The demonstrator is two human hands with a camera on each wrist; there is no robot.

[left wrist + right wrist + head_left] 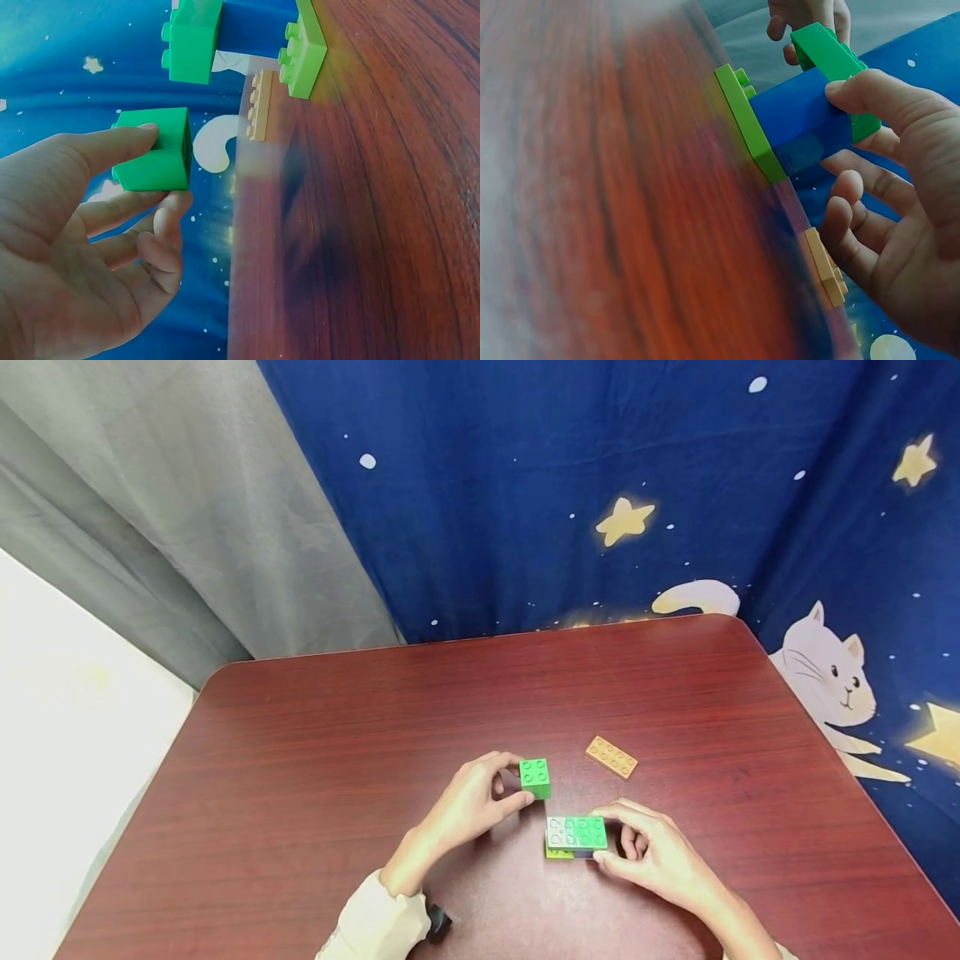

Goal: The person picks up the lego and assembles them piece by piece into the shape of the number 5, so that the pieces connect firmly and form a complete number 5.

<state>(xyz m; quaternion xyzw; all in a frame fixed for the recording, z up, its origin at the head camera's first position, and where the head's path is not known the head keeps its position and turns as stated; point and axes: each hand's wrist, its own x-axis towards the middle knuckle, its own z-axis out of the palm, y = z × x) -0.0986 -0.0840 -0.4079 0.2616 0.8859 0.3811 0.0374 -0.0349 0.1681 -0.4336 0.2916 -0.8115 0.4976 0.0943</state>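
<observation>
My left hand (467,803) pinches a square green toy brick (536,787) between thumb and fingers, holding it above the table. To its right, my right hand (658,853) grips the right end of a small stack of bricks. On top of that stack is a longer green brick (588,828). Under it sits a blue brick (799,112), which stands on a lime-green plate (750,124) at the bottom. The top brick juts out past the blue one, leaving studs of the lime plate open below. My right thumb lies where blue and green meet.
A flat orange-tan plate with studs (611,757) lies on the reddish-brown table (337,735), just beyond both hands. Behind the table hang a grey curtain (225,510) and a blue curtain (510,485) printed with stars and a cat.
</observation>
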